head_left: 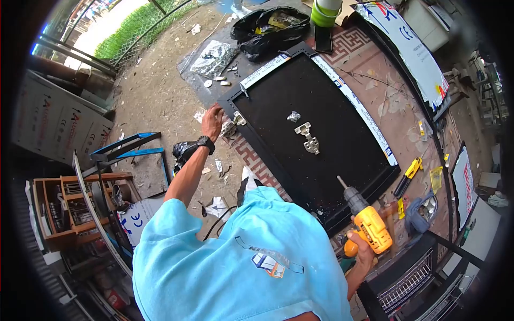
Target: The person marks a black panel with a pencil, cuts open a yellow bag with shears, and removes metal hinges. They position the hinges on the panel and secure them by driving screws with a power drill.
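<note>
My right hand [362,251] is wrapped around the handle of a yellow cordless drill [373,230], its bit pointing up and left over a black framed panel [332,171]. At the panel's left edge, my left hand [212,122] has its fingers bent against a metal cabinet hinge [229,128], which lies across the black frame. A second hinge [308,138] rests on the middle of the panel, with a small clear plastic packet [293,116] just above it. White printed protective tape [356,104] runs along the far and right sides of the frame.
A black plastic bag [270,35], a green-and-white bucket [325,13] and a phone [323,39] are beyond the panel. To the right are a yellow-and-black cutter [409,176] and a wire rack [407,281]. A wooden tool box [80,206] and blue-edged metal frame [131,152] stand left.
</note>
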`<state>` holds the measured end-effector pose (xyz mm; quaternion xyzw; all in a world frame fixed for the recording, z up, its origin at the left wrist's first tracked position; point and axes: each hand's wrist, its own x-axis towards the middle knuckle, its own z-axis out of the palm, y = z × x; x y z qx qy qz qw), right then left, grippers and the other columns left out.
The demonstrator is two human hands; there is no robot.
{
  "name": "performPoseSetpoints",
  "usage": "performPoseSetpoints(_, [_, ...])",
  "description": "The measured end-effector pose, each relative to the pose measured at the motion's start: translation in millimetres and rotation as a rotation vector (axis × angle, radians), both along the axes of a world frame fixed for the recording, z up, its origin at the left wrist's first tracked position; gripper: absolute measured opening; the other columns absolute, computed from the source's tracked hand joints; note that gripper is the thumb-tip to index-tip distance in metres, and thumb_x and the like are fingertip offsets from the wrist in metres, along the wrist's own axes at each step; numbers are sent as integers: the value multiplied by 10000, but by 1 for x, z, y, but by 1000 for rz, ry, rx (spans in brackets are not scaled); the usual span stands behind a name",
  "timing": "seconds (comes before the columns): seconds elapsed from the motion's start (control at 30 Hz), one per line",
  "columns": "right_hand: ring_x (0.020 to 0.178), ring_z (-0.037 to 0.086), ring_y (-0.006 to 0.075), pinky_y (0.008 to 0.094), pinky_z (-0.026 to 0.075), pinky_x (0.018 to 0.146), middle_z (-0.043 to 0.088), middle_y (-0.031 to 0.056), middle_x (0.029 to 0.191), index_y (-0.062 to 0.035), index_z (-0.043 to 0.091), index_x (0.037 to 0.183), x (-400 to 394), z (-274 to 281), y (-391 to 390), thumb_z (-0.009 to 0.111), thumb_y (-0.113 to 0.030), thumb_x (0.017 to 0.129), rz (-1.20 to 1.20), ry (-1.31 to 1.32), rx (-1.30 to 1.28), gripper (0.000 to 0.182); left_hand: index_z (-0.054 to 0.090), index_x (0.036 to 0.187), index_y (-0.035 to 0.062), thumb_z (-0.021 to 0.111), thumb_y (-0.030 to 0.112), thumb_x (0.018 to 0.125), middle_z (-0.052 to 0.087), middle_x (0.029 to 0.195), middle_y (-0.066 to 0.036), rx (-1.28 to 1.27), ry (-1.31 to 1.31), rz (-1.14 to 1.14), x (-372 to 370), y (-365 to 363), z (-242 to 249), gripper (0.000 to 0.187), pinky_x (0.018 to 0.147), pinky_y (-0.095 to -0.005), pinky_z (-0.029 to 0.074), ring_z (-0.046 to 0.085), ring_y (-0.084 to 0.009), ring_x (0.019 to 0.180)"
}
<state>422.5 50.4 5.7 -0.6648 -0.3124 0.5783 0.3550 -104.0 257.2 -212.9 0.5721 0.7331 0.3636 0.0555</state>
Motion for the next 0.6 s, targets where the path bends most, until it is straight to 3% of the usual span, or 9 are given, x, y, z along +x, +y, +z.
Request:
performPoseSetpoints(0.07, [814,572,134,264,470,743,628,70,1051,-24,604,1121,-7,-31,-38,735,-3,687,-5,-188,-215,453,684,973,52,582,258,889,679,996,-151,-154,46,-32,-6,35,11,245,802,-385,488,643,-325,895])
performPoseSetpoints(0.13, [731,630,208,301,493,686,655,82,839,22,627,1040,-38,-53,-67,735,-54,719,250,-421,128,347,679,985,50,576,255,890,674,1004,-156,-197,64,-105,-18,75,4,248,809,-398,484,631,-336,924])
performPoseSetpoints(0.17, [732,630,209,301,493,687,656,82,839,22,627,1041,-55,-57,-70,735,-54,719,314,-479,223,347,675,1003,52,583,239,880,672,1001,-159,-180,68,-121,-17,92,13,242,813,-406,480,622,-342,937])
performPoseSetpoints(0.33, [736,633,213,304,495,688,656,86,840,22,626,1045,-127,-68,-54,735,-57,720,188,-411,87,351,684,1014,71,582,284,861,667,982,-158,-378,236,-226,-46,171,-11,282,805,-415,487,625,-338,920])
performPoseSetpoints(0.53, [741,635,218,307,496,691,657,90,840,22,625,1049,-167,-65,-30,735,-59,720,141,-403,124,356,676,1049,84,576,243,848,638,1074,-145,-384,317,-338,-37,180,-18,276,800,-427,510,626,-327,961])
performPoseSetpoints(0.6, [742,636,220,307,497,691,658,91,840,22,625,1051,-178,-63,-24,735,-60,720,134,-404,133,358,676,1044,80,574,236,848,637,1086,-139,-329,208,-305,-40,179,-23,270,799,-426,509,623,-326,968])
